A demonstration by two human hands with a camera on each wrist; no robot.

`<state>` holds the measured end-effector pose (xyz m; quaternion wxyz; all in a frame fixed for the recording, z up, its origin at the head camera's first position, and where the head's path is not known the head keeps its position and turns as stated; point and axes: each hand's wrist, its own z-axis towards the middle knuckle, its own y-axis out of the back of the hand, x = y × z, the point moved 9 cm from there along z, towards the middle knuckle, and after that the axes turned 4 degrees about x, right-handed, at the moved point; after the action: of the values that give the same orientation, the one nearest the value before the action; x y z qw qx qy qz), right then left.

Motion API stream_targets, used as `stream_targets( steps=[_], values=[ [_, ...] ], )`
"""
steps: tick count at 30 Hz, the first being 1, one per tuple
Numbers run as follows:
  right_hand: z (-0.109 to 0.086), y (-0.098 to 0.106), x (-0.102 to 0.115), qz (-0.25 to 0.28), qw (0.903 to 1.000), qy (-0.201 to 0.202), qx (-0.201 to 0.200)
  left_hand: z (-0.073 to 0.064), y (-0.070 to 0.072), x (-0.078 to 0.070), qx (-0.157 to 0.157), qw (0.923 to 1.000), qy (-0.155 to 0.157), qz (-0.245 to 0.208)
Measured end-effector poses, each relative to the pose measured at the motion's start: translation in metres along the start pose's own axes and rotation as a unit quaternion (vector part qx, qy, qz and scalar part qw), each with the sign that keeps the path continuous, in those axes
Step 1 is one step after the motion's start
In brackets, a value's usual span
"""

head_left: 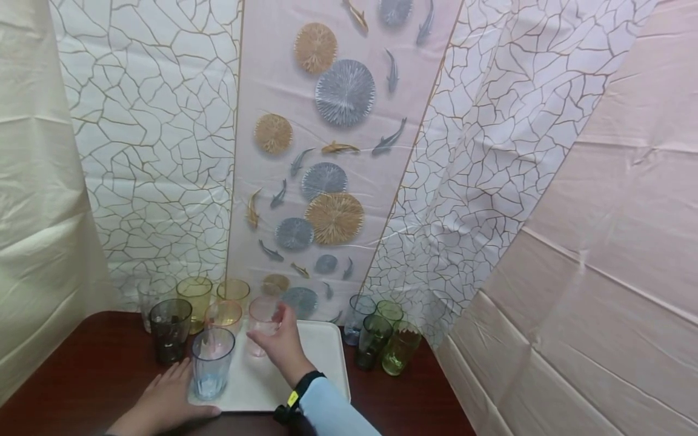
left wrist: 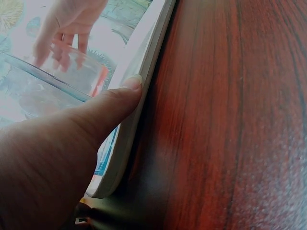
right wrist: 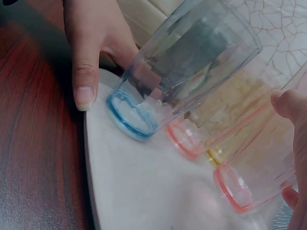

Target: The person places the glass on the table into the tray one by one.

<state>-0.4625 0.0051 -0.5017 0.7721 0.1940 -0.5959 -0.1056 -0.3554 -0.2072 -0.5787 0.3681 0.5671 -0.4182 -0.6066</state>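
Note:
My right hand (head_left: 285,346) grips a pink-tinted drinking glass (right wrist: 261,158) between thumb and fingers, over the white tray (head_left: 322,369). Whether its base touches the tray I cannot tell. At the tray's near left corner, a blue-tinted glass (head_left: 211,370) stands upright. Beside that glass lies my left hand (head_left: 166,401), fingers straight, its thumb (left wrist: 115,101) resting along the tray's rim. Just behind the blue glass is another glass with an orange-pink tint (head_left: 223,312), its base on the tray in the right wrist view.
Left of the tray stand a dark grey glass (head_left: 171,339), a clear glass (head_left: 155,292) and yellow glasses (head_left: 194,293). To its right are a bluish glass (head_left: 355,324), a dark green glass (head_left: 373,344) and lighter green glasses (head_left: 402,352). Patterned cloth (head_left: 338,151) hangs behind the dark wooden table (head_left: 403,402).

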Motion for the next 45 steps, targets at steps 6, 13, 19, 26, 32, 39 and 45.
stream_targets(
  steps=[6, 13, 19, 26, 32, 39, 45],
  values=[
    [0.000, -0.011, -0.007, 0.011, 0.9998, -0.013, 0.009, -0.001, 0.001, -0.001, -0.011, 0.9999, -0.009, 0.007],
    [0.001, -0.018, -0.014, 0.016, 0.9995, -0.022, 0.016, -0.001, 0.003, -0.002, -0.016, 0.9998, -0.009, 0.005],
    [0.000, -0.020, -0.016, 0.013, 0.9996, -0.022, 0.014, -0.002, 0.003, -0.001, -0.018, 0.9997, -0.009, 0.009],
    [-0.001, -0.017, -0.022, -0.003, 0.9993, -0.031, 0.020, 0.000, 0.002, -0.001, -0.003, 1.0000, -0.003, 0.004],
    [-0.011, 0.012, -0.030, -0.039, 0.9986, -0.033, 0.016, -0.001, 0.004, -0.003, -0.004, 0.9999, -0.005, 0.009],
    [-0.043, 0.090, -0.048, -0.062, 0.9973, 0.018, -0.035, 0.002, 0.000, -0.002, 0.007, 1.0000, 0.001, 0.003],
    [-0.078, 0.170, -0.065, -0.067, 0.9910, 0.068, -0.094, 0.004, -0.004, 0.001, 0.016, 0.9999, 0.001, 0.001]
  ],
)
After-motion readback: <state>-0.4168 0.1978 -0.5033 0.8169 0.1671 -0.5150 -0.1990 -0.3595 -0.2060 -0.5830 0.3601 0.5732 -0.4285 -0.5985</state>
